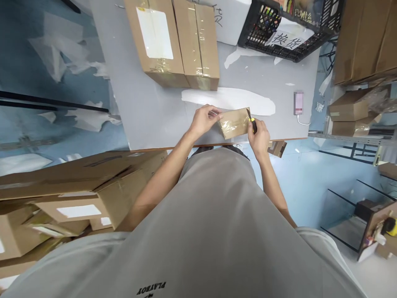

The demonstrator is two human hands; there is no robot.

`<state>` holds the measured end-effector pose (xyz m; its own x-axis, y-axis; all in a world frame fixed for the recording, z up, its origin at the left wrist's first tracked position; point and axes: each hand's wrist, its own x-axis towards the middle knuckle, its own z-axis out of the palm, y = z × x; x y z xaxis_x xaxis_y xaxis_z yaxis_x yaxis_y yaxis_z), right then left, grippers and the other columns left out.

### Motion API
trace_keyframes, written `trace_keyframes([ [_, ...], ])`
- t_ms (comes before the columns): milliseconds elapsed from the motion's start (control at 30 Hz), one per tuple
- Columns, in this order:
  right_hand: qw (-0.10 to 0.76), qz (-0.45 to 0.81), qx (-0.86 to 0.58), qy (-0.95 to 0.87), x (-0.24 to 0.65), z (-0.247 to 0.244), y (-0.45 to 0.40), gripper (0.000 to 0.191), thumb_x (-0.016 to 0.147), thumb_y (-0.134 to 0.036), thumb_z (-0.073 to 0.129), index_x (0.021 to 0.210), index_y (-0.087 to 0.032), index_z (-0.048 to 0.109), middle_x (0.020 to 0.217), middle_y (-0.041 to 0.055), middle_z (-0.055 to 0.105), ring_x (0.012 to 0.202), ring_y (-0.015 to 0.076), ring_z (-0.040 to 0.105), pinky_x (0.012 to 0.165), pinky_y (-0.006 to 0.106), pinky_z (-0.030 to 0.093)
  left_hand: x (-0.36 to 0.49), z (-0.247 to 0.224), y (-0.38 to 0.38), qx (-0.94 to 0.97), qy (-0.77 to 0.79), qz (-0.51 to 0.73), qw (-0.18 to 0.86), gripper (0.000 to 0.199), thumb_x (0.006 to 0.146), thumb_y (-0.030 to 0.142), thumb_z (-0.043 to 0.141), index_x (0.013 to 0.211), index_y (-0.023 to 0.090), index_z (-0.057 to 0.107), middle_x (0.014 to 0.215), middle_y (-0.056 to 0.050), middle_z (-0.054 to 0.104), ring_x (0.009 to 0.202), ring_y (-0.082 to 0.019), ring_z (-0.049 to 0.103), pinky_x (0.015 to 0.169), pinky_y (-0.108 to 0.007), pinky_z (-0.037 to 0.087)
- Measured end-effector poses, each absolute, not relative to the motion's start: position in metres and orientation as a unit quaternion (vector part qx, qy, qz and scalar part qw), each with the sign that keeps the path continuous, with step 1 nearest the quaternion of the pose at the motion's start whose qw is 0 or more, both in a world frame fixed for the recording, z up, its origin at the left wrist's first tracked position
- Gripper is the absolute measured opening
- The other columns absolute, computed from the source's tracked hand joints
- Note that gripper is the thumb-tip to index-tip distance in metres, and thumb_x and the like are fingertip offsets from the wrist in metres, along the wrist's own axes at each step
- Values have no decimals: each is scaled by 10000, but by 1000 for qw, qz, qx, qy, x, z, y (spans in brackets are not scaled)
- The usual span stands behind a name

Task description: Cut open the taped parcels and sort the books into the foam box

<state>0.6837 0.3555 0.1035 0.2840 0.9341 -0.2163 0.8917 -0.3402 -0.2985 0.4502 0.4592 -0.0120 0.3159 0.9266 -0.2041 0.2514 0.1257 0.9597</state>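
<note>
A small cardboard box [235,123] with clear tape across it is at the table's front edge, between my two hands. My left hand [204,120] grips its left end, thumb and fingers closed on the corner. In my right hand [259,136] is a black and yellow utility knife [253,124]. Its blade points up and touches or lies just over the box's upper right corner. The fingers of my right hand are wrapped round the knife handle and partly hidden. Behind the box, a long white patch [229,100] lies on the grey tabletop.
Two taped cartons [180,41] stand at the back left of the table [120,82]. A black plastic crate [288,33] with a paper sign is at the back right. A pink phone [298,102] on a white cable lies at right. Stacked cartons [124,182] crowd my left.
</note>
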Motion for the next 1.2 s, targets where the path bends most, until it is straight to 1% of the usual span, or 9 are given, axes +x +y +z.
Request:
trace_keyframes([
  [100, 86, 232, -785, -568, 667, 104, 343, 529, 1222, -449, 346, 1543, -182, 671, 1416, 224, 795, 1269, 360, 763, 1081, 455, 614, 447, -19, 458, 578, 492, 300, 578, 301, 902, 428, 889, 1093, 197, 859, 1212, -106, 846, 989, -246, 786, 927, -388, 688],
  [200, 89, 285, -753, -587, 650, 101, 334, 495, 1218, -453, 390, 1538, -197, 668, 1423, 199, 817, 1267, 343, 780, 1115, 446, 611, 445, -23, 458, 577, 477, 300, 591, 381, 898, 512, 910, 1099, 193, 857, 1243, -122, 840, 1003, -253, 793, 932, -391, 697],
  [333, 60, 300, -730, -611, 632, 100, 332, 498, 1212, -403, 412, 1543, -181, 711, 1470, 200, 804, 1351, 342, 763, 1165, 425, 593, 444, -24, 460, 582, 465, 311, 589, 411, 900, 581, 929, 1064, 208, 868, 1212, -127, 836, 995, -262, 802, 916, -394, 706],
  [433, 26, 299, -728, -616, 627, 102, 335, 498, 1207, -380, 430, 1562, -197, 728, 1427, 191, 819, 1313, 354, 775, 1134, 426, 604, 445, -24, 462, 585, 463, 316, 586, 434, 891, 619, 936, 1035, 214, 877, 1154, -116, 838, 987, -269, 809, 896, -388, 708],
  [600, -16, 298, -724, -622, 621, 108, 341, 486, 1212, -334, 441, 1586, -181, 711, 1377, 184, 819, 1280, 337, 789, 1099, 378, 584, 445, -23, 464, 593, 458, 311, 585, 403, 900, 566, 917, 1061, 198, 894, 1139, -106, 849, 983, -260, 817, 893, -373, 704],
  [767, -46, 290, -733, -613, 611, 120, 345, 471, 1220, -323, 428, 1567, -189, 715, 1338, 176, 835, 1228, 344, 799, 1028, 361, 577, 445, -22, 463, 590, 462, 308, 586, 359, 909, 507, 909, 1066, 185, 893, 1164, -110, 853, 984, -253, 817, 898, -366, 703],
  [867, -75, 286, -734, -611, 604, 128, 346, 459, 1234, -325, 400, 1553, -211, 710, 1330, 168, 853, 1209, 356, 807, 988, 352, 562, 446, -23, 463, 588, 465, 308, 587, 374, 905, 521, 919, 1063, 184, 891, 1157, -111, 852, 984, -253, 816, 889, -361, 703],
  [1000, -109, 284, -737, -604, 598, 136, 349, 459, 1243, -328, 393, 1583, -216, 682, 1332, 169, 866, 1164, 364, 821, 950, 345, 549, 448, -27, 461, 579, 466, 317, 590, 400, 903, 563, 929, 1049, 193, 895, 1162, -118, 845, 955, -245, 818, 877, -360, 707],
  [1200, -102, 290, -740, -599, 597, 137, 349, 461, 1246, -315, 415, 1615, -205, 668, 1373, 169, 862, 1206, 358, 821, 966, 331, 544, 448, -30, 460, 572, 459, 328, 596, 445, 907, 618, 930, 1038, 195, 897, 1163, -126, 845, 944, -254, 822, 861, -373, 712],
])
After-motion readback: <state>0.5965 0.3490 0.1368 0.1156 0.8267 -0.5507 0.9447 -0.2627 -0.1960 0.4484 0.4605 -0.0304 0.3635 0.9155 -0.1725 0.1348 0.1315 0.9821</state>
